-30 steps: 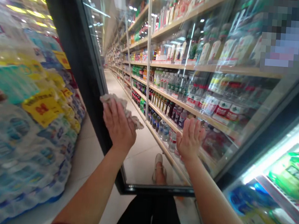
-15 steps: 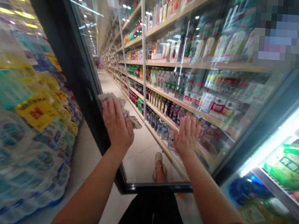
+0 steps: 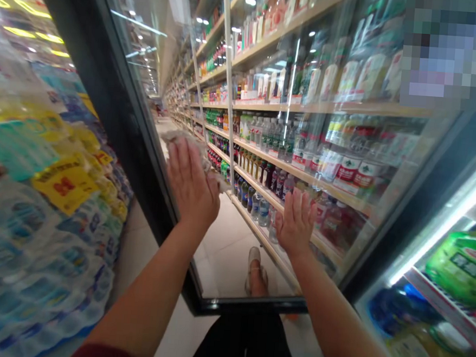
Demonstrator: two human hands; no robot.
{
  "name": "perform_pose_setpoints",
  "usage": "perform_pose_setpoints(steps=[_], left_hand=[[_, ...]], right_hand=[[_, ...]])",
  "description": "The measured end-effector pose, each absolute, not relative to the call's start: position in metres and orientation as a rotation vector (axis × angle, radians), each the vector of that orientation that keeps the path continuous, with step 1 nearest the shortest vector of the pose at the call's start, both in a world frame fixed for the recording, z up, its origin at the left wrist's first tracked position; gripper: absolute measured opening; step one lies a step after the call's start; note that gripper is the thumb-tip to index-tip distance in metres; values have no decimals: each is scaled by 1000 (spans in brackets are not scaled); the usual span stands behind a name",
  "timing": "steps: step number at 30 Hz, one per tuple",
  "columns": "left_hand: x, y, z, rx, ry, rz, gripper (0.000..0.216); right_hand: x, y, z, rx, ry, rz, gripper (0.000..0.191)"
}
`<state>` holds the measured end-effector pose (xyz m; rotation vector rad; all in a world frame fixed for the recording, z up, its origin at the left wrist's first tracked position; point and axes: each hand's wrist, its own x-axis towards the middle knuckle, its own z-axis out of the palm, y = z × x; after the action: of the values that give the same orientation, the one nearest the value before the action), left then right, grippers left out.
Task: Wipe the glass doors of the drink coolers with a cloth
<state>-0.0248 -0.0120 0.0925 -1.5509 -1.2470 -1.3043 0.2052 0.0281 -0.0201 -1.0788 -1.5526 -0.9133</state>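
Note:
An open glass fridge door (image 3: 263, 164) with a black frame stands in front of me and mirrors the drink shelves across the aisle. My left hand (image 3: 191, 183) presses a crumpled beige cloth (image 3: 175, 137) flat against the glass, fingers stretched out over it. My right hand (image 3: 297, 223) lies flat on the glass to the right, fingers spread, holding nothing. My own foot shows in the reflection (image 3: 256, 269) near the door's lower edge.
Shrink-wrapped packs of bottled water with yellow price tags (image 3: 64, 182) are stacked on the left. The lit fridge interior (image 3: 456, 264) with green and blue packages is on the right. The pale tiled floor (image 3: 139, 248) runs between the stack and the door.
My left hand has slid the cloth upward on the glass. My right hand has stayed flat in nearly the same spot.

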Motion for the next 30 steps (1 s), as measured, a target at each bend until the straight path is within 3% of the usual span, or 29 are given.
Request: perform_pose_setpoints(steps=[6, 8, 12, 14, 17, 21, 23, 28, 30], left_hand=[[10, -19, -11, -1879, -829, -837, 61], [8, -19, -1, -1915, -812, -775, 57], [-9, -16, 85, -1724, -1125, -987, 65], [-13, -17, 106, -1653, -1255, -1086, 68], [-12, -22, 70, -1641, -1222, -1100, 70], [-12, -22, 1, -1823, -931, -859, 62], [-18, -19, 12, -1850, -880, -797, 59], [-18, -10, 112, -1653, -1041, -997, 67], [-6, -10, 116, -1611, -1085, -1091, 67]], right_hand=[[207, 27, -21, -1053, -1550, -931, 66], [208, 26, -20, -1052, -1550, -942, 67], [207, 26, -20, -1037, -1538, -944, 67], [206, 26, -20, -1025, -1526, -954, 67], [205, 26, -20, -1011, -1516, -965, 67], [204, 26, -20, -1003, -1524, -956, 69], [203, 26, -19, -996, -1527, -948, 71], [198, 26, -19, -994, -1500, -919, 69], [198, 25, -21, -1007, -1498, -914, 67]])
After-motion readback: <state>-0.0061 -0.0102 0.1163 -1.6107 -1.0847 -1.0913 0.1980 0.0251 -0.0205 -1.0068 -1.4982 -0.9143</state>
